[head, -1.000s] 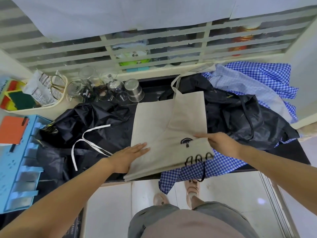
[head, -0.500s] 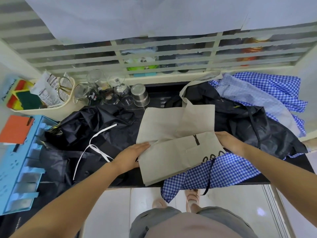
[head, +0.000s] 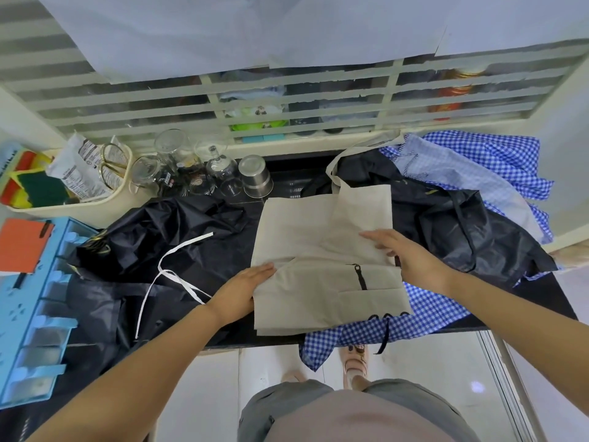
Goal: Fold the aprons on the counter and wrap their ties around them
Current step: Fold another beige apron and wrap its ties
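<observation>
Overhanging the front edge of the counter (head: 548,298) slightly, the beige apron (head: 318,224) is crowded by a black apron (head: 153,237) on its left and a blue checked apron (head: 430,311) beneath. Since the earlier frame, the right hand (head: 401,253) has been slid onto the upper panel, fingers straight. The left hand (head: 251,282) is laid flat against the left edge. The beige apron is folded crosswise.

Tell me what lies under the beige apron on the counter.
Under the beige apron, a blue checked apron shows at its near right corner and a black apron along its right side. The rest beneath is covered.
</observation>
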`<state>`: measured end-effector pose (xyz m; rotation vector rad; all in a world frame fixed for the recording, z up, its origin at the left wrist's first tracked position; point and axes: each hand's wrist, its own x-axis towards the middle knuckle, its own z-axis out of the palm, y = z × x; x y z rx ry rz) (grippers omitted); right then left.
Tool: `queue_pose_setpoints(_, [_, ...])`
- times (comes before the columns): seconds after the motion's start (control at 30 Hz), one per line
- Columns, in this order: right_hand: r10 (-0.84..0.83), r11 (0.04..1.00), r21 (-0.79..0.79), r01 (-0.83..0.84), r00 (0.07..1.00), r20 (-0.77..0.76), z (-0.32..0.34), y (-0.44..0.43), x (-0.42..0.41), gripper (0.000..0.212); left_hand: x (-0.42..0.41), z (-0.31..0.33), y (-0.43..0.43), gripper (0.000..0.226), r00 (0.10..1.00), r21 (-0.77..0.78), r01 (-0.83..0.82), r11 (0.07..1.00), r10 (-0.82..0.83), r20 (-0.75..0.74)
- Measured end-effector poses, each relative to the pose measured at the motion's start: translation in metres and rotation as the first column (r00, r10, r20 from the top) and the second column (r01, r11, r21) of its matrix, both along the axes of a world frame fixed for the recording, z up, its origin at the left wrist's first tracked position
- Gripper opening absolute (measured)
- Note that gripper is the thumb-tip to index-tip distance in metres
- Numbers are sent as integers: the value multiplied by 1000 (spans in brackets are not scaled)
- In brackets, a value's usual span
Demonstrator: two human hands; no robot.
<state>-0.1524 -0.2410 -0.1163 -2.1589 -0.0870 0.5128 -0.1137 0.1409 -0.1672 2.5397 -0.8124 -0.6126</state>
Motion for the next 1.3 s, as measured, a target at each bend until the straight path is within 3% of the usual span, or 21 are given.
queue_pose_setpoints(0.07, [81,992,-101,-80,997,12,3,0,-6,83,2,2,1,60,998,-34,-12,999,10,-57])
queue_pose_setpoints(0.17, [-41,994,92,50,995,-93,10,2,-9,48,5,10,1,54,957,-179,-184,967,135,-257])
queue_pose_setpoints(0.2, [-100,975,178,131,980,-174,13,3,-7,39,8,10,0,51,949,-209,-225,952,165,-268])
queue_pose_setpoints(0.27, [-160,954,191,230,933,-323,17,6,-3,28,16,17,-5,37,938,-226,-301,926,246,-243])
queue_pose_setpoints(0.33, [-222,937,162,311,884,-413,13,5,2,28,25,27,-13,20,882,-172,-442,880,392,-262])
queue_pose_setpoints(0.4, [-317,901,121,416,823,-471,5,6,7,30,36,30,-16,27,803,-91,-557,826,507,-315])
queue_pose_setpoints(0.47, [-440,837,77,541,751,-491,-3,7,12,33,46,28,-17,34,740,-73,-618,783,548,-391])
queue_pose_setpoints(0.57, [-572,714,80,696,645,-508,-6,8,21,40,57,27,-26,27,670,-106,-688,718,573,-472])
queue_pose_setpoints(0.6, [-602,687,76,722,625,-498,-7,7,24,42,60,29,-31,26,632,-99,-722,685,594,-498])
queue_pose_setpoints(0.67, [-630,647,85,758,594,-500,-8,4,26,46,67,35,-41,25,474,-81,-827,556,613,-632])
queue_pose_setpoints(0.77, [-619,629,114,769,584,-526,-11,-6,21,55,73,44,-48,60,294,-69,-899,433,477,-828])
queue_pose_setpoints(0.83, [-576,639,158,752,605,-550,-10,-10,14,48,73,46,-48,69,218,-36,-909,415,400,-890])
queue_pose_setpoints(0.9, [-520,676,176,715,633,-574,-11,-14,7,36,70,42,-46,51,263,-17,-849,528,395,-880])
queue_pose_setpoints(0.97, [-469,735,155,661,659,-587,-16,-17,1,28,66,32,-41,27,412,21,-725,688,458,-788])
queue_pose_setpoints(1.0, [-460,764,122,633,668,-584,-20,-19,-2,26,63,25,-39,17,485,44,-694,718,512,-709])
queue_pose_setpoints(1.07, [-483,787,50,615,665,-570,-26,-21,-4,26,61,18,-40,2,528,40,-724,689,590,-610])
queue_pose_setpoints(1.13, [-535,781,16,624,682,-499,-28,-19,-5,30,61,18,-47,8,566,-22,-739,673,603,-562])
queue_pose_setpoints(1.23, [-566,822,-73,565,798,-207,-27,-11,-5,42,60,18,-53,8,645,-38,-696,717,601,-471])
queue_pose_setpoints(1.3, [-560,827,-121,548,821,-110,-30,-5,-5,44,59,19,-54,19,682,-41,-671,740,594,-427])
